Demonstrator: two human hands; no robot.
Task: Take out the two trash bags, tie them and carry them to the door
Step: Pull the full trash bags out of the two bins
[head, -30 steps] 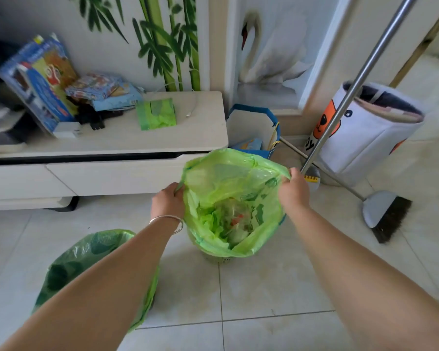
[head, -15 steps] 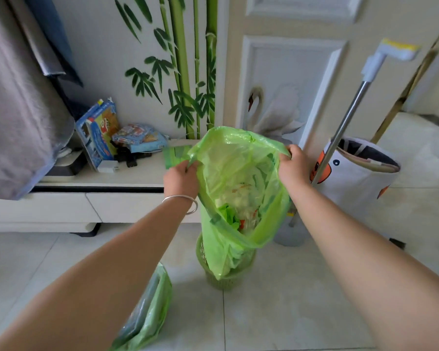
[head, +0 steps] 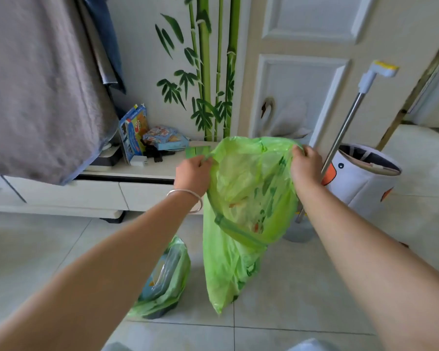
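Observation:
A light green trash bag point(head: 241, 224) hangs in the air in front of me, its mouth held wide, with scraps visible inside. My left hand point(head: 193, 173) grips the bag's left rim and my right hand point(head: 306, 165) grips its right rim. The bag's pointed bottom hangs just above the tiled floor. A second green trash bag point(head: 167, 279) sits on the floor to the lower left, partly behind my left forearm. A silver bangle circles my left wrist.
A low white cabinet point(head: 107, 188) with boxes on top stands at the left under a hanging grey cloth point(head: 41, 82). A metal broom handle point(head: 340, 138) leans by the white door point(head: 304, 72). A white duck-print fabric basket point(head: 360, 178) stands at the right.
Both hands have lifted the light green bag up and clear of the small bin, which is now out of sight. The view has tilted upward.

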